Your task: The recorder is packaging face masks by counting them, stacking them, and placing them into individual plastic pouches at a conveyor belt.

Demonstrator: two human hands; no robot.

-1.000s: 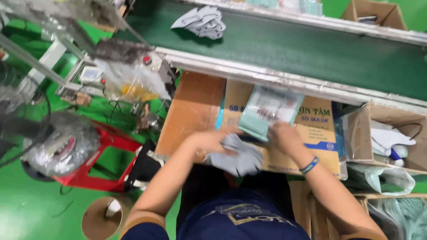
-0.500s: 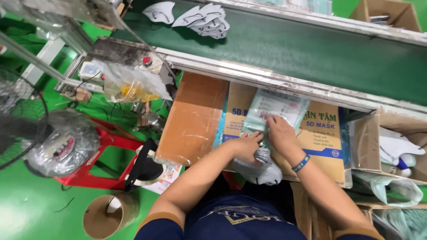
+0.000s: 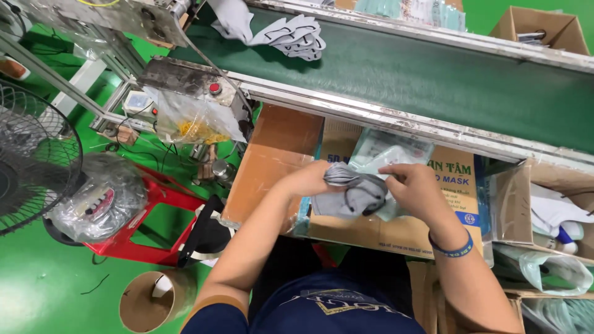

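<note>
Left grip: left hand point(image 3: 307, 179) curled shut around the left end of a stack of grey masks point(image 3: 349, 195), fingers wrapped over its upper edge.
Right grip: right hand point(image 3: 416, 184) pinched closed, thumb and fingertips on the edge of a clear plastic bag point(image 3: 388, 154) where it meets the right end of the masks; whether it also has hold of the masks themselves I cannot tell.
Masks: held between both hands, just above a flat cardboard box point(image 3: 396, 210) that serves as the worktop; a dark ear loop hangs from the bundle.
Long axis: the stack runs roughly left to right, from the left hand's palm toward the right hand's fingertips.
Bag relative to masks: the bag lies behind and to the right of the stack, partly beneath it, on the side of the conveyor belt point(image 3: 433, 80).
Nearer hand: the left carries the stack; the right is closer to the bag.
Wrist: a blue band point(image 3: 453, 247) on the right wrist.
Belt: a loose pile of grey masks point(image 3: 291, 34) at its upper left, well apart from both hands.
Floor side: a red stool point(image 3: 145, 232) and a fan point(image 3: 31, 167) to the left.
</note>
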